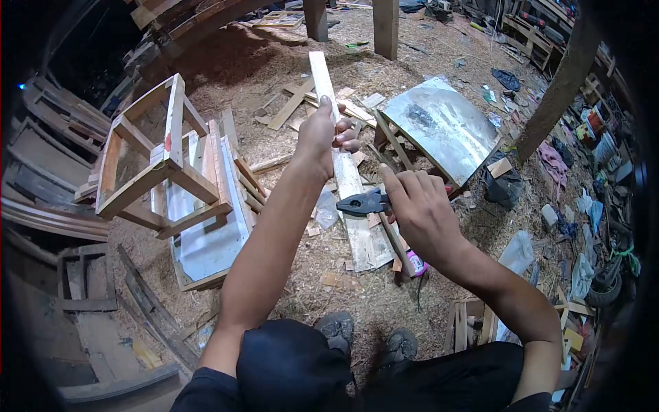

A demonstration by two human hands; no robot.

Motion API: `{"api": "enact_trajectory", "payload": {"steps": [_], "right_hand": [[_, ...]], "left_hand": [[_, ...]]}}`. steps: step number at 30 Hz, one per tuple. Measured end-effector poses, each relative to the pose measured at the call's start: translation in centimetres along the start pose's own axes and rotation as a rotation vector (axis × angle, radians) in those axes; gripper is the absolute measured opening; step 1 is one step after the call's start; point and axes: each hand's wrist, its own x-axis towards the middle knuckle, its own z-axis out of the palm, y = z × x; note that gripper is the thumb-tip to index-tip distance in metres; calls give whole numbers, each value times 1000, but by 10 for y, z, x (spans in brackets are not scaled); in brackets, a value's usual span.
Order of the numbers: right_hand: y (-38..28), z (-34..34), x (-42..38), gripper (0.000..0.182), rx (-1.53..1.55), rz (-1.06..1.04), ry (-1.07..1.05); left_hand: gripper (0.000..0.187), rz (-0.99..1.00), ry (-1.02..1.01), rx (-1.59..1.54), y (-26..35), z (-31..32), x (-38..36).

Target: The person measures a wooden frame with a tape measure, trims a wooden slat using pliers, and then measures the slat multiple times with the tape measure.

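My left hand is closed around a narrow pale wooden strip, which sticks out beyond my fingers, away from me. My right hand grips a pair of dark combination pliers. The pliers' jaws point left, toward my left forearm, and overlap a whitish, worn board in this view. That board runs from below my left hand toward my feet. My right palm and fingers hide most of the pliers' handles.
A small wooden frame rests on a pale-topped piece at left. On the right stands a low table with a metallic top. Wood offcuts and sawdust cover the ground. A post and piled scrap line the right side.
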Motion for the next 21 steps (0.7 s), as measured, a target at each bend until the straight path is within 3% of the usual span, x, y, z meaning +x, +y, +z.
{"api": "enact_trajectory", "payload": {"steps": [3, 8, 10, 12, 14, 16, 18, 21], "right_hand": [[-1, 2, 0, 28, 196, 28, -107], [12, 2, 4, 17, 416, 22, -263], [19, 8, 5, 16, 663, -44, -473], [22, 5, 2, 24, 1187, 188, -843], [24, 15, -5, 29, 1321, 198, -809], [23, -3, 1, 32, 1566, 292, -498], [28, -1, 4, 40, 1399, 208, -377], [21, 6, 3, 40, 1019, 220, -177]], "left_hand": [[36, 32, -7, 38, 0, -2, 3], [40, -84, -1, 39, -15, -15, 11], [50, -113, -62, 68, -11, -8, 2], [57, -4, -457, 346, -5, 3, -14], [58, 156, -390, 333, 6, 6, -10], [54, 206, -329, 120, 17, -8, 7], [43, 106, -402, -186, 24, -22, 18], [41, 11, -387, -337, 22, -31, 24]]}}
